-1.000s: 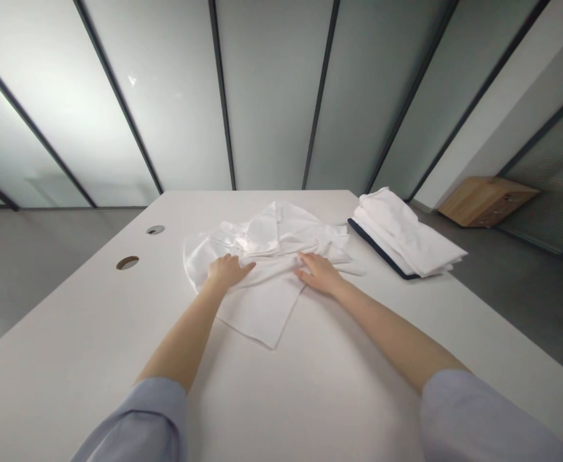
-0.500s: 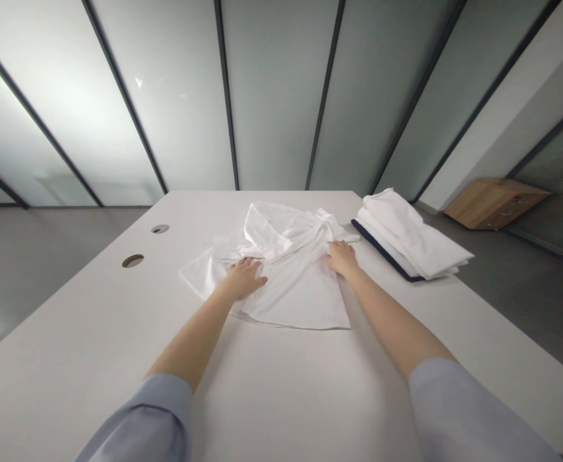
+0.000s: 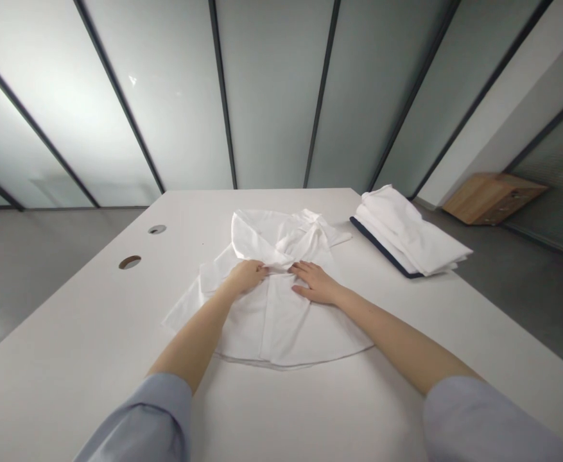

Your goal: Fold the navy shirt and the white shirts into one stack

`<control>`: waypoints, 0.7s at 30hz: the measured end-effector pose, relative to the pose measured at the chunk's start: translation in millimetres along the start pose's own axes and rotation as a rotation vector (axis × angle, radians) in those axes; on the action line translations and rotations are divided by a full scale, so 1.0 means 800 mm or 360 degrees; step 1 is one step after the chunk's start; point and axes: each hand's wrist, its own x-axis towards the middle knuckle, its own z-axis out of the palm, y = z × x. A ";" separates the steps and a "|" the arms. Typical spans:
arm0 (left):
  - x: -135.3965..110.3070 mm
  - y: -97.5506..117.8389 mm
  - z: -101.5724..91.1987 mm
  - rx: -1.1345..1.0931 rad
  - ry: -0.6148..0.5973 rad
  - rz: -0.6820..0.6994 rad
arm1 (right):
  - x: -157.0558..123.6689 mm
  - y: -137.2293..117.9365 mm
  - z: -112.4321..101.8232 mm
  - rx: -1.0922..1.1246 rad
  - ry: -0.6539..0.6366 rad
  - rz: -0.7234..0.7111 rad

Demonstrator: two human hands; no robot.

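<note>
A white shirt point(image 3: 281, 327) lies spread out in the middle of the worktop point(image 3: 69, 333). The left hand point(image 3: 246, 276) and the right hand point(image 3: 314, 283) rest on its front, both open, not holding on, with their fingertips close together. A pile of white cloth point(image 3: 401, 234) sits near the far right corner, near the shirt.

Plain white shirt point(image 3: 274, 321), folded white cloth point(image 3: 406, 234) edged in what looks like navy, pale blue sleeves point(image 3: 474, 420), white tabletop point(image 3: 79, 333)
</note>
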 end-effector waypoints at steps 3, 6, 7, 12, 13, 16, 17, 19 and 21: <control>0.022 -0.014 -0.024 -0.0344 0.0333 -0.0274 | -0.010 0.013 0.000 0.0012 0.0013 -0.0004; 0.033 -0.033 -0.070 -0.0672 0.0828 -0.0501 | -0.018 0.029 0.001 0.0044 0.0057 0.0011; 0.032 -0.041 -0.087 -0.0735 0.1004 -0.0547 | -0.020 0.035 0.001 0.0065 0.0083 0.0014; 0.008 -0.063 -0.124 -0.0600 0.1805 -0.0527 | -0.012 0.060 -0.008 0.0301 0.0246 0.0121; 0.005 -0.061 -0.118 -0.0424 0.1782 -0.0396 | -0.006 0.063 -0.010 0.0335 0.0271 0.0192; 0.004 -0.043 -0.080 0.0172 0.1121 0.0090 | 0.017 0.062 -0.014 0.0253 0.0376 0.0363; 0.006 -0.037 -0.064 0.0328 0.0801 0.0209 | 0.025 0.060 -0.013 0.0179 0.0412 0.0373; 0.011 -0.030 -0.036 0.0584 0.0308 0.0325 | 0.040 0.051 -0.010 0.0026 0.0439 0.0330; 0.016 -0.031 -0.018 0.0744 0.0040 0.0301 | 0.054 0.040 -0.006 -0.0069 0.0390 0.0257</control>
